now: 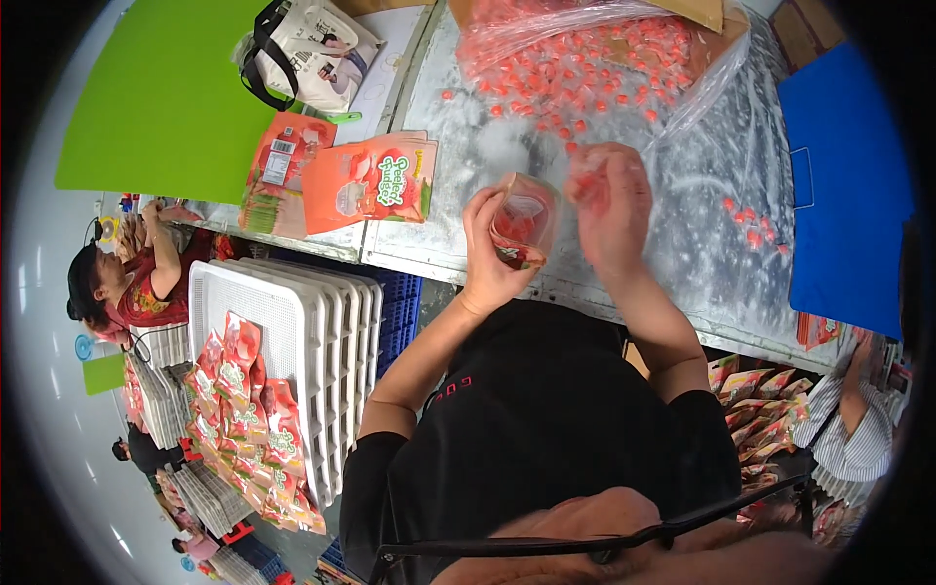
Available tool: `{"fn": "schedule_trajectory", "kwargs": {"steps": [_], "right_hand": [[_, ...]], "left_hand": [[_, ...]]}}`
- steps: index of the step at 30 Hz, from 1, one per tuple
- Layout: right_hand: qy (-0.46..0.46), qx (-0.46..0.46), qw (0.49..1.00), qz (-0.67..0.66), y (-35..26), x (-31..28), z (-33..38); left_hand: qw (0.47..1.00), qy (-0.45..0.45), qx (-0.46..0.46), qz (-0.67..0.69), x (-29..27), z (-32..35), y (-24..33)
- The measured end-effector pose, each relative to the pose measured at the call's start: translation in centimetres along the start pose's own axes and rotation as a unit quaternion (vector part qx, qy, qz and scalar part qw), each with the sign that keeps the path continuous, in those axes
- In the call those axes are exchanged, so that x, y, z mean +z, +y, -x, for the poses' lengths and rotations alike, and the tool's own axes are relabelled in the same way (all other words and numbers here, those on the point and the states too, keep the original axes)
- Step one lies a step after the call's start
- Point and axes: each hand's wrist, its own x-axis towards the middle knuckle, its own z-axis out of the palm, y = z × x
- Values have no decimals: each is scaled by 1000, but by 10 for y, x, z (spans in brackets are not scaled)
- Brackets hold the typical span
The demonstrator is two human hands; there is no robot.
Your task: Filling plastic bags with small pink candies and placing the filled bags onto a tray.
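Observation:
My left hand (480,255) is wrapped round a red pouch (548,229). The pouch stands open at the top, and red wrapped candies (517,226) show inside it. Just to its right, over the metal table (458,146), my right hand (616,210) is raised with its fingers curled in. Reddish candies (585,183) show at those fingers, blurred, so how many they are I cannot tell. Farther back, a heap of the same candies (565,63) spreads from clear plastic sheeting (717,88).
Flat pouches (341,185) lie stacked at left, near a tote bag (327,58). A green panel (166,107) and a blue panel (843,185) flank the table. Loose candies (751,234) lie at right. Filled pouches (239,390) rest on stacked white trays (283,292). Other people work nearby.

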Motion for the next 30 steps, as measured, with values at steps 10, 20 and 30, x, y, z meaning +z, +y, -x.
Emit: {"fn": "schedule_trajectory", "kwargs": {"steps": [10,20,30], "right_hand": [[-35,-28,977,210,20,-2,10],[-111,-108,939,307,10,-9,1],[-54,-85,849,519,16,-59,-26]], "left_hand": [[999,15,6,-36,11,-11,6],[998,63,-24,-20,16,-22,6],[971,226,-65,45,-36,-20,-8]]}}
